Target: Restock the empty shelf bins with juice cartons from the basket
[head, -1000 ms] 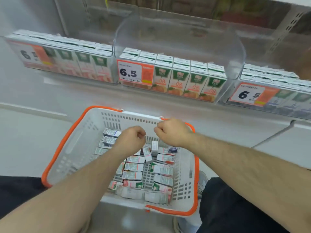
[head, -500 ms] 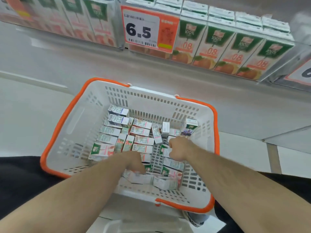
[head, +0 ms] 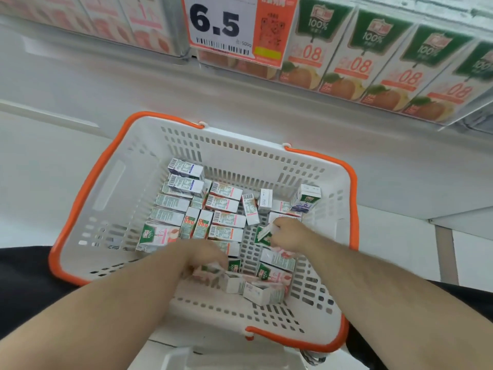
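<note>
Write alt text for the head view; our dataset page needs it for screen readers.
Both hands reach into a white, orange-rimmed basket of small juice cartons; the right hand grips a green-topped carton, the left hand touches others. Stocked orange-juice cartons and a 6.5 price tag sit above.

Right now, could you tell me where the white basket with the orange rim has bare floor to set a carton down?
The white basket with the orange rim shows bare slotted floor along its left wall and in its far right corner. The middle is crowded with small juice cartons, where the left hand and right hand reach.

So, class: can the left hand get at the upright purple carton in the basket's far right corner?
Probably not easily: the left hand is low at the near side, and the right hand lies between it and the purple carton.
</note>
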